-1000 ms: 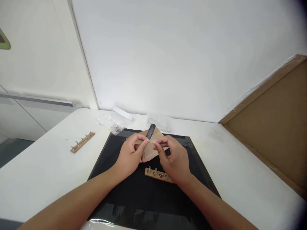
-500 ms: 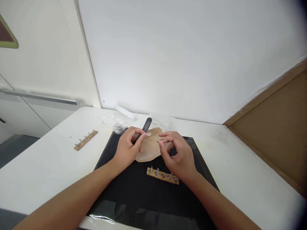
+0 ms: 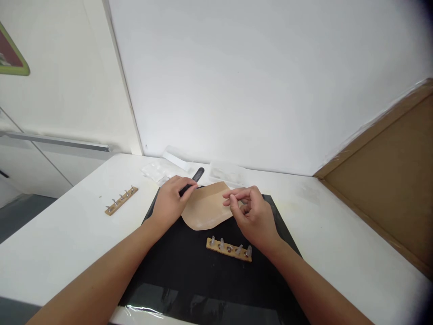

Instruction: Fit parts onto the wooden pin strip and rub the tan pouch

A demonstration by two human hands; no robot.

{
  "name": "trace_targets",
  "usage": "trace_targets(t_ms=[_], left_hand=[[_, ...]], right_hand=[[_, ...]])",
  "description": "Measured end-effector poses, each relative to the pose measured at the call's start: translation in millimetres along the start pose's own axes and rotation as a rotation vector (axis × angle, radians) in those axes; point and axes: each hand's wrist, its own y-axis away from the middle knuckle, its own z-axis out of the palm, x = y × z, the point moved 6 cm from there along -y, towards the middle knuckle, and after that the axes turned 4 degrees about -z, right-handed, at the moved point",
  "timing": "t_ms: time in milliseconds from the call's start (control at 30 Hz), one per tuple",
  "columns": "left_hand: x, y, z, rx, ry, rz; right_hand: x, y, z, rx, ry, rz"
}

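My left hand [image 3: 170, 201] is closed round a black nail file [image 3: 192, 178] at the far left corner of the black mat [image 3: 199, 271], its tip pointing up and right. My right hand [image 3: 252, 214] hovers over the right edge of a tan paper sheet [image 3: 206, 208], fingers loosely curled with thumb and forefinger pinched; I cannot make out anything between them. A small wooden strip [image 3: 229, 248] with several clear nail tips standing on pegs lies on the mat just in front of my right hand.
A second wooden strip with pegs [image 3: 121, 200] lies on the white table [image 3: 61, 243] to the left. Clear plastic packets and boxes [image 3: 223, 173] sit by the wall behind the mat. A brown board [image 3: 389, 180] leans at the right.
My hands have parted. The left hand with the file moved left and down toward the mat's corner. The clear nail tip seen at its fingertips is no longer visible. The right hand stayed over the paper.
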Motion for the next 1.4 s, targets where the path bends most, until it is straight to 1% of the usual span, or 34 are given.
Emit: trace_targets(t_ms=[133,267,333,500,633,800,867,967,1067,1233,1300,1400], left_hand=[[-17,-8,-10.3,0.046,-0.181,-0.061],[-30,-10,-18.1,0.037,-0.43,-0.179],[-35,-10,-20.1,0.029,-0.496,-0.217],[-42,-10,-18.5,-0.003,-0.556,-0.218],[-39,-10,-18.1,0.0,-0.599,-0.207],[-35,-10,-17.7,-0.015,-0.662,-0.189],[-36,-9,-16.1,-0.04,-0.682,-0.205],[-39,-8,-13.1,-0.072,-0.701,-0.229],[-36,-7,-11.3,-0.053,-0.673,-0.192],[-19,-6,-9.4,0.047,-0.576,-0.083],[-11,-3,-4.9,0.041,-0.484,-0.011],[6,5,3.3,-0.011,-0.316,0.166]], right_hand=[[6,1,0,-0.007,-0.005,0.003],[12,0,-1,-0.033,0.048,0.017],[13,-1,-3,-0.039,0.085,0.025],[11,-4,-4,-0.088,0.163,0.011],[12,-4,0,-0.153,0.148,0.027],[19,-6,-1,-0.148,0.151,0.08],[22,-7,-1,-0.163,0.158,0.106],[25,-7,0,-0.18,0.171,0.106],[25,-7,1,-0.198,0.185,0.099],[26,-8,1,-0.225,0.208,0.107],[27,-7,3,-0.229,0.207,0.112],[26,-2,10,-0.256,0.214,0.083]])
